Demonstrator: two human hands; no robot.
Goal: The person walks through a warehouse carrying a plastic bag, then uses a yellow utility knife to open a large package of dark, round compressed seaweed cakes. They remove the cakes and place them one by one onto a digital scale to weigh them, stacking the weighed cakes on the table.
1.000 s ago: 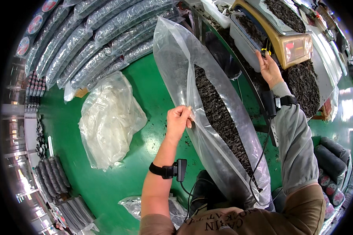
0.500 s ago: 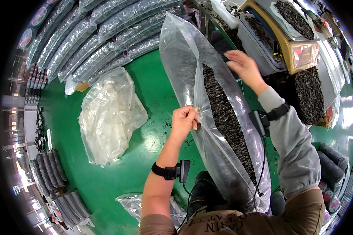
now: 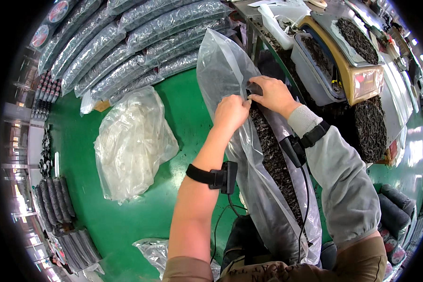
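Note:
A long clear plastic bag (image 3: pixel 221 63) stretches in front of me, open along a slit on its upper side. Dark, dried, shredded leaf-like material (image 3: pixel 273 157) fills it and shows through that opening. My left hand (image 3: pixel 232 113) is closed on the slit's edge, thumb and fingers pinched together. Close beside it, my right hand (image 3: pixel 273 95) has its thumb and fingers curled on the plastic at the top of the opening. The two hands nearly touch, and the fingertips partly hide what they pinch.
A crumpled clear bag (image 3: pixel 134 145) lies on the green floor (image 3: pixel 178 207) at left. Filled long bags (image 3: pixel 174 30) are stacked behind it. At right, a grey plastic bin (image 3: pixel 310 70), a yellowish box (image 3: pixel 366 84) and a dark compressed block (image 3: pixel 371 124) crowd the bench.
My right hand has come left and down from the bag's right side onto the opening's edge. My left hand has slid up along that edge to meet it.

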